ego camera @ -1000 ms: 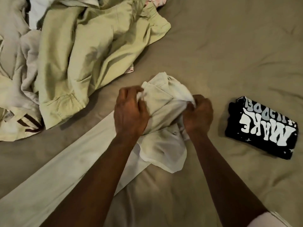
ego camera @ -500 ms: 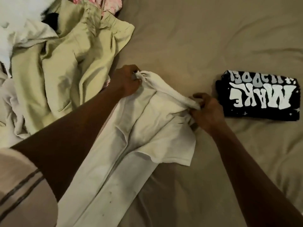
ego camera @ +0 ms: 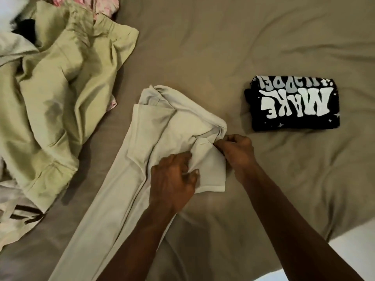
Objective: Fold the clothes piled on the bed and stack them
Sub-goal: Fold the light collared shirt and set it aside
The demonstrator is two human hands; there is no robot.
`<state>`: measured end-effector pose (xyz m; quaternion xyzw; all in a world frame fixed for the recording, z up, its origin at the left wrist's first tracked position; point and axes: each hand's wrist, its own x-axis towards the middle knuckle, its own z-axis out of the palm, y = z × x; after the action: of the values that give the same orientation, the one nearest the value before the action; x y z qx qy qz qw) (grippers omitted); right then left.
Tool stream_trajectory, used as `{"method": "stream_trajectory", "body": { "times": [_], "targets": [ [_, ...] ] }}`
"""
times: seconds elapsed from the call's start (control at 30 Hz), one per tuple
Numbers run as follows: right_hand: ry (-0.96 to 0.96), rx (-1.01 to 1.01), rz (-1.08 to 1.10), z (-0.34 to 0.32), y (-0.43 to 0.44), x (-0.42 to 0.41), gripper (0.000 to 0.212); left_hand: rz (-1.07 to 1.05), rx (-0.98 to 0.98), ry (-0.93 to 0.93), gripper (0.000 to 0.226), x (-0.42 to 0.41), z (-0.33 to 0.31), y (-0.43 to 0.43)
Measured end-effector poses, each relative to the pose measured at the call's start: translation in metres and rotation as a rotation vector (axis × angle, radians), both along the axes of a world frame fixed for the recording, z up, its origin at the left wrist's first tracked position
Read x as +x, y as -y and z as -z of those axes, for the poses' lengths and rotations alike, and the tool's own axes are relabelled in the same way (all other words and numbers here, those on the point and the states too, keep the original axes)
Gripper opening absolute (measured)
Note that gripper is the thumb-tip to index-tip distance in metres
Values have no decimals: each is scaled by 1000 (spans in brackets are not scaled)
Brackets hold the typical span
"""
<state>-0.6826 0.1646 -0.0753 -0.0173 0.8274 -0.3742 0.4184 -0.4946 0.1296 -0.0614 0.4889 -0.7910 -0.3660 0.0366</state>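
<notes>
Two hands on one garment: pale trousers (ego camera: 182, 122), laid lengthwise on bed (ego camera: 223, 47), between unfolded pile (ego camera: 50, 98) at my left and black printed T-shirt (ego camera: 294, 106) at my right. My left hand (ego camera: 174, 179) grips bunched cloth near loose flap, fingers curled in, probably to anchor it. My right hand (ego camera: 237, 153) pinches creased edge just beside, likely to straighten it before first fold. T-shirt already folded, lying apart: stack's base, I judge. No basket or box in view; clothes lie straight on bed.
</notes>
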Motion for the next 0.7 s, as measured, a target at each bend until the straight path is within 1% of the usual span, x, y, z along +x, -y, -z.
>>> {"method": "stream_trajectory", "body": {
  "times": [0.03, 0.1, 0.13, 0.17, 0.2, 0.23, 0.27, 0.3, 0.33, 0.37, 0.4, 0.43, 0.5, 0.53, 0.6, 0.67, 0.7],
  "targets": [
    [-46, -17, 30, 0, 1, 0, 13, 21, -19, -27, 35, -2, 0, -6],
    [-151, -38, 90, -1, 3, 0, 11, 33, -47, -86, 28, -4, -2, -21],
    [-171, -35, 108, -1, 5, 0, 10, 15, -27, -111, 27, -5, -3, -25],
    [-161, -20, 111, -2, 7, 0, 15, -3, -3, -130, 26, -6, -4, -29],
    [-134, 5, 97, -2, 9, 0, 25, -15, 9, -140, 30, -8, -2, -30],
    [-104, 29, 53, -2, 10, 1, 34, -15, 20, -121, 41, -11, -1, -30],
    [-91, 45, -2, -1, 12, 0, 38, -6, 48, -72, 56, -15, 2, -28],
    [-99, 47, -42, -1, 12, -1, 35, 12, 88, 1, 69, -20, 3, -25],
    [-117, 37, -56, -2, 13, -3, 27, 37, 122, 78, 71, -25, 3, -22],
    [-138, 15, -47, -3, 14, -6, 20, 60, 143, 119, 62, -30, 2, -20],
    [-168, -12, -27, -7, 14, -9, 15, 53, 164, 118, 48, -34, 0, -17],
    [-204, -40, -14, -10, 16, -13, 13, 23, 204, 77, 37, -37, -2, -14],
    [-249, -71, -38, -16, 21, -18, 17, -55, 319, -33, 32, -37, -8, -6],
    [-234, -76, -49, -18, 25, -20, 24, -72, 371, -60, 30, -34, -7, -2],
    [-96, -109, -27, -18, 31, -23, 35, -87, 478, -90, 25, -29, -6, 4],
    [47, -109, -35, -20, 31, -23, 42, -99, 539, -114, 31, -24, -1, 7],
    [75, -67, -97, -21, 29, -23, 50, -108, 542, -117, 32, -22, 1, 7]
  ]
}}
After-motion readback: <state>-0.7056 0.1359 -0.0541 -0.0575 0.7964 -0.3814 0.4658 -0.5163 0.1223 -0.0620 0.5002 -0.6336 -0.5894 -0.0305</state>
